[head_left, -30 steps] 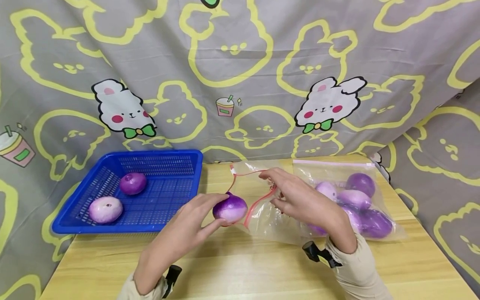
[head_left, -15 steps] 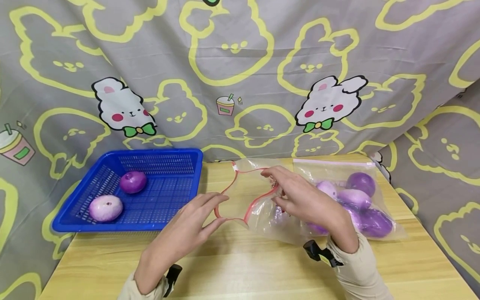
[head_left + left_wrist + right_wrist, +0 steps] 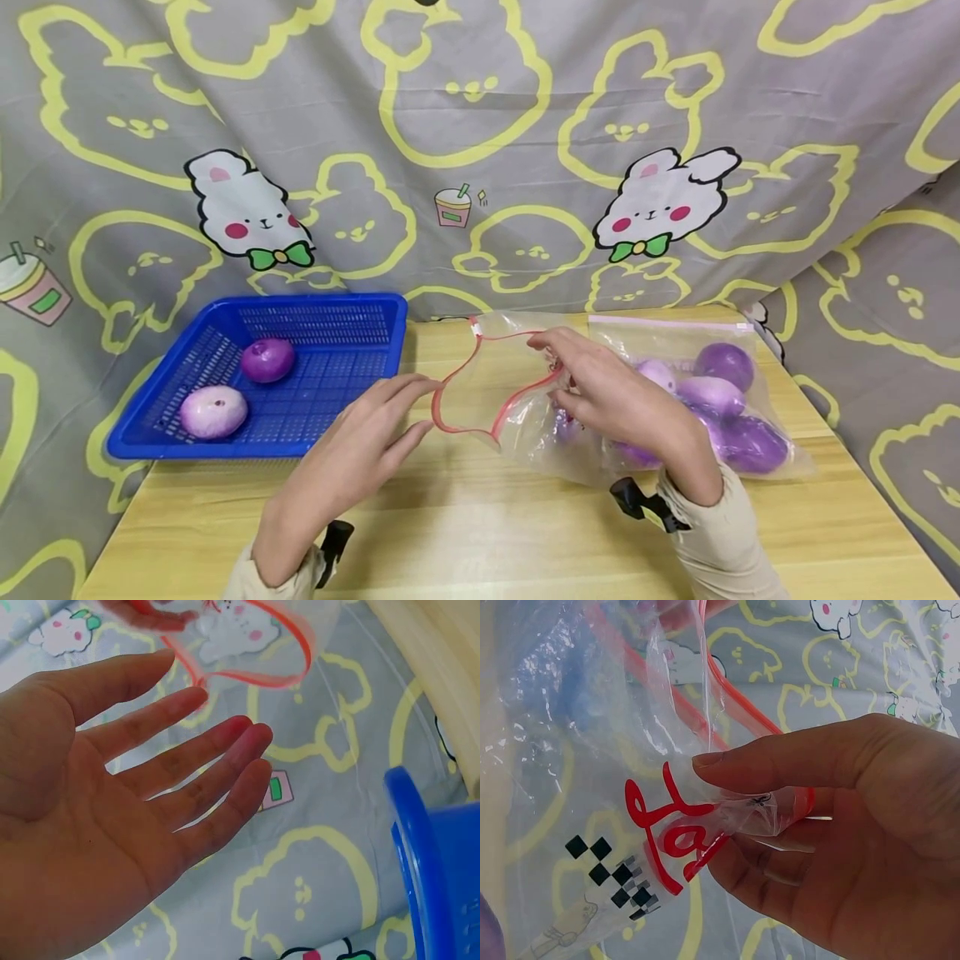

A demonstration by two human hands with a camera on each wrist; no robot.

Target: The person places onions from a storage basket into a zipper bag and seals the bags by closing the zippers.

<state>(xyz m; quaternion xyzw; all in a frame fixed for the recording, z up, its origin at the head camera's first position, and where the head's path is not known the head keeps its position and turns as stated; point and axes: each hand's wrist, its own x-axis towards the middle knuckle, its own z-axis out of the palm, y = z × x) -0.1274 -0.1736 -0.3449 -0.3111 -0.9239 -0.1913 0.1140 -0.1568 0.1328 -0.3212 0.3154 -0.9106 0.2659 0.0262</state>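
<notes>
My left hand holds nothing; its fingers are spread and nearly straight in the left wrist view. Its fingertips are close to the left edge of a clear zip bag with a red-lined mouth. That mouth gapes toward the left hand. My right hand pinches the bag's rim between thumb and fingers, seen closely in the right wrist view, where red lettering marks the plastic. Something purple shows dimly inside this bag, partly hidden by the right hand. Two purple onions, one dark and one pale, lie in the blue basket.
To the right, a second clear zip bag with a pale pink closure lies on the wooden table, holding several purple onions. A grey patterned cloth hangs behind the table.
The onion in my left hand went into the red-lined bag and out of sight. My left hand then drew back slightly left from the mouth. The right hand kept its grip on the rim.
</notes>
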